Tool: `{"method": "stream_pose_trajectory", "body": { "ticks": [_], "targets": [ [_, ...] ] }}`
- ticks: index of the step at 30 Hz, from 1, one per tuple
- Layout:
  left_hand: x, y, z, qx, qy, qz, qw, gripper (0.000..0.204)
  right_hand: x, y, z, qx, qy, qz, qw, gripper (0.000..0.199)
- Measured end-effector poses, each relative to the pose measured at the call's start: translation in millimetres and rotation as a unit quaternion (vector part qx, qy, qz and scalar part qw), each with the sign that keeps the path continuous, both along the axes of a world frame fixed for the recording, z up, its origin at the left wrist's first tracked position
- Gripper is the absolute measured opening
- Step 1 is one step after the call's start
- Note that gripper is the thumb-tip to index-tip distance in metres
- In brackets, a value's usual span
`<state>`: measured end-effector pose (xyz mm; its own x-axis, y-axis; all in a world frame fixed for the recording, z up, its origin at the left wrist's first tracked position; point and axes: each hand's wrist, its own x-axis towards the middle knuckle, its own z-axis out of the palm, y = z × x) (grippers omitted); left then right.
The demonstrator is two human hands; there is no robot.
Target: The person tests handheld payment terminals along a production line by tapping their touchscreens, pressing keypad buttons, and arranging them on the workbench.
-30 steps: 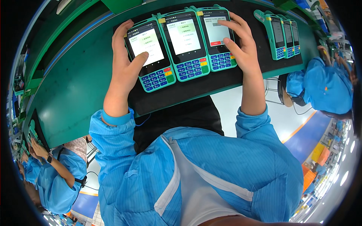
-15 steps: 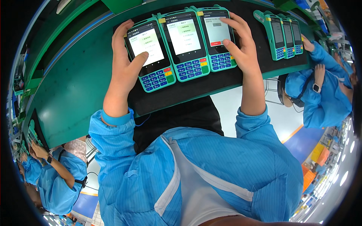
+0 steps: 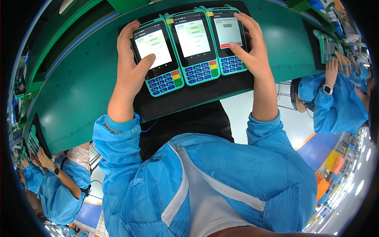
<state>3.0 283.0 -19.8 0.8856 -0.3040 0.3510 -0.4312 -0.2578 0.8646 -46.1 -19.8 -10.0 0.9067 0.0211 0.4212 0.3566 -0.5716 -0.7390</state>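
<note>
Spread rather than clenched, the left hand (image 3: 130, 73) lies round the left terminal (image 3: 158, 38), fingers along its outer edge, thumb on the screen. Beside it, untouched, is the middle terminal (image 3: 191, 43). The right hand (image 3: 256, 51) has its fingers at the outer edge of the right terminal (image 3: 227, 33) and its thumb low on the screen, by a red button (image 3: 224, 46). Whether either hand squeezes, I cannot tell. All three terminals lie side by side on a black mat (image 3: 193, 96).

The left hand has kept its place. The right forefinger, over the screen a moment ago, is back at the edge, and the thumb has slid slightly inward; this suggests the right terminal is the one being worked. Farther right, the other terminals (image 3: 327, 49) have shifted away, beside a co-worker's hand (image 3: 331, 73).

As for writing, the left and middle screens show similar lists with pale green rows; the right shows a short message above the button. Below come numbered blue keys. Yellow tags (image 3: 169, 21) on the upper corners are too small to read. I can make out no brand.
</note>
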Motion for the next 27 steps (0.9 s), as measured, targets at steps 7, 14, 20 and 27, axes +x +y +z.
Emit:
{"method": "stream_pose_trajectory", "body": {
  "ticks": [7,14,20,27],
  "targets": [
    [8,-1,0,-0.01,-0.02,0.0,1.0,0.069,8,-6,-6,0.028,-0.012,-0.016,0.999,0.05],
    [9,0,-1,-0.013,-0.015,-0.003,1.0,0.069,9,-6,-8,0.041,-0.011,-0.013,0.999,0.04],
    [9,1,-1,-0.008,-0.02,-0.004,1.0,0.069,8,-2,-3,0.008,-0.011,-0.024,1.0,0.039],
    [6,2,-1,-0.011,-0.019,0.002,1.0,0.071,6,-3,-3,0.044,0.001,-0.019,0.999,0.039]
  ]
}}
